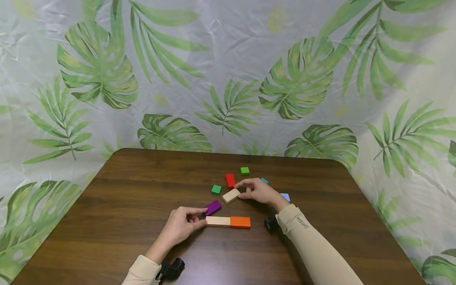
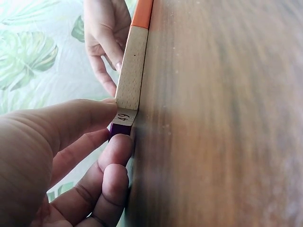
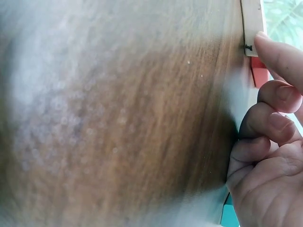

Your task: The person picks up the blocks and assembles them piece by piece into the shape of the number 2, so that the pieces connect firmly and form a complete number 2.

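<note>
My left hand (image 1: 180, 225) has its index finger on a purple block (image 1: 213, 208) and its thumb at the left end of a plain wooden block (image 1: 218, 221). That block is marked 49 on its end in the left wrist view and lies end to end with an orange block (image 1: 240, 222). Farther back, my right hand (image 1: 259, 190) pinches the right end of a second plain wooden block (image 1: 231, 196) between thumb and index finger. Its remaining fingers curl in toward the palm in the right wrist view. Whether this block touches the table is unclear.
Around the right hand lie a red block (image 1: 230, 180), a dark green block (image 1: 216, 189) and a light green block (image 1: 244, 170). A teal block (image 1: 264, 180) and a light blue block (image 1: 285, 196) are partly hidden. Beyond the brown table (image 1: 142, 178) hangs a leaf-patterned sheet (image 1: 235, 47).
</note>
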The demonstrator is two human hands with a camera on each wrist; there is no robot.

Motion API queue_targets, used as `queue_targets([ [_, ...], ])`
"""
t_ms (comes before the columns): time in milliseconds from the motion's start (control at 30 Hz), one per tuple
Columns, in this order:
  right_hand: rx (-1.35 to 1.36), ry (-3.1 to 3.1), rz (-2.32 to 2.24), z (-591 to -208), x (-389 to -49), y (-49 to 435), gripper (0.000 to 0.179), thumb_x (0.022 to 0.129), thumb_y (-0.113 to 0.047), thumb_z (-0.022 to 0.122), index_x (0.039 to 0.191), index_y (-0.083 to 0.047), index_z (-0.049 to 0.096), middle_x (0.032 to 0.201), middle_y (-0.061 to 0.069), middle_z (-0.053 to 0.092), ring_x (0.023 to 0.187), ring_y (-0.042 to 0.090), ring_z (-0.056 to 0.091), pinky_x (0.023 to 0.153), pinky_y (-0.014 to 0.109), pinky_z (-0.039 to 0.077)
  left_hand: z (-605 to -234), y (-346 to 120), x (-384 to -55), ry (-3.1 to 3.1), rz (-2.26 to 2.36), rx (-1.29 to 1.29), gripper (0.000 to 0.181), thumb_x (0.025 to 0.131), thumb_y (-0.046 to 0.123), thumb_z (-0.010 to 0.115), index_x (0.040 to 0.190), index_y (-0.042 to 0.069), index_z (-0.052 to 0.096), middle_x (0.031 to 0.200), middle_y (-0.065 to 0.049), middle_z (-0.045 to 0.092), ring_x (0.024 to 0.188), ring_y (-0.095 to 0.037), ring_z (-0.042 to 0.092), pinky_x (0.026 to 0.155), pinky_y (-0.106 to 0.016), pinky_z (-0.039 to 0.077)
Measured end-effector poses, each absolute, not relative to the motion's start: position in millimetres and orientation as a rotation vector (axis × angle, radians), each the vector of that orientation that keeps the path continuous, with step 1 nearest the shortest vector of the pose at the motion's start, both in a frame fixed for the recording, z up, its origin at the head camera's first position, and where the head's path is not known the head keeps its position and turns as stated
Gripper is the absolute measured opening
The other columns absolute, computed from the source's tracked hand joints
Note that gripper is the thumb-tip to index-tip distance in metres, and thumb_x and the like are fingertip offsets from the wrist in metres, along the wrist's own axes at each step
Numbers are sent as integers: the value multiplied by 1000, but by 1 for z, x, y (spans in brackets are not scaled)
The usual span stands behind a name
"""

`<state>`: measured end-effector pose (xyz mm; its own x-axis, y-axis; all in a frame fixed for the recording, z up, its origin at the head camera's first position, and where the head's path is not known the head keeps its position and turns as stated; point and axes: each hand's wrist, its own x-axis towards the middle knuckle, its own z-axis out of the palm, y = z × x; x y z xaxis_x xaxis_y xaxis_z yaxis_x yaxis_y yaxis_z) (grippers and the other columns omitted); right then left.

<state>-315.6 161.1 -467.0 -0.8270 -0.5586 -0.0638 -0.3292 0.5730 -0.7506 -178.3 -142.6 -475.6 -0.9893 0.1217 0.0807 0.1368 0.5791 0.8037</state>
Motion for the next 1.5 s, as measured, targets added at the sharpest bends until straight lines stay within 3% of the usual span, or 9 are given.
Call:
queue_targets([
  [1500,-712,2443,-1113,-464,-310,152,32,99,-19,79,129,-9,76,62,-5,41,58,12,34,60,24,33,-474,-143,-178,-2763,-1459,-221,30,86,17,90,115,16,85,69,9,65,58,-3,50,54,-20,38],
])
